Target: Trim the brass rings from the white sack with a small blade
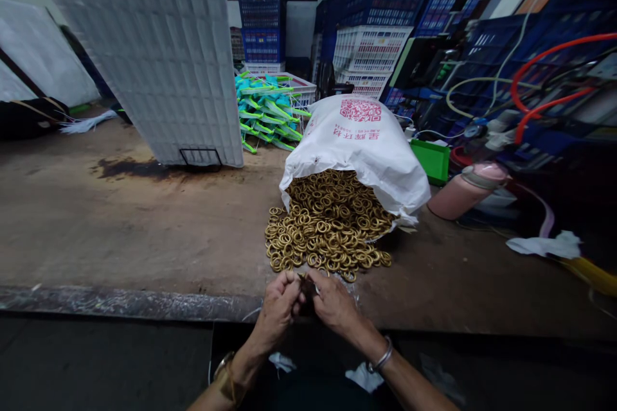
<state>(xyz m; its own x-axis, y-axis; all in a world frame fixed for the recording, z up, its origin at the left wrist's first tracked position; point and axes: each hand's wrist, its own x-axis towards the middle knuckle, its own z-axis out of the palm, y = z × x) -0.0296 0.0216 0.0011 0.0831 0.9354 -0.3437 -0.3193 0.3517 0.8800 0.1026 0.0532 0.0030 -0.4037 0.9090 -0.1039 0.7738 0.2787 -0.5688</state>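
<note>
Both hands meet at the front edge of the table, just before a heap of brass-coloured rings [318,241]. My left hand [279,298] has its thumb and fingers pinched together. Close against it, my right hand [332,298] pinches too, its fingertips almost touching the left ones. A tiny dark-gold bit shows between the fingertips, too small to make out. The rings spill out of the open mouth of a white woven sack [357,141] that lies on its side, with red printing on top.
A tall white padded panel [159,58] stands upright at left on the wooden table [120,225]. Behind are green and turquoise plastic pieces [267,109] and stacked blue crates [263,19]. To the right lie a pink bottle [467,191], a green tray [430,160] and red hoses [523,87].
</note>
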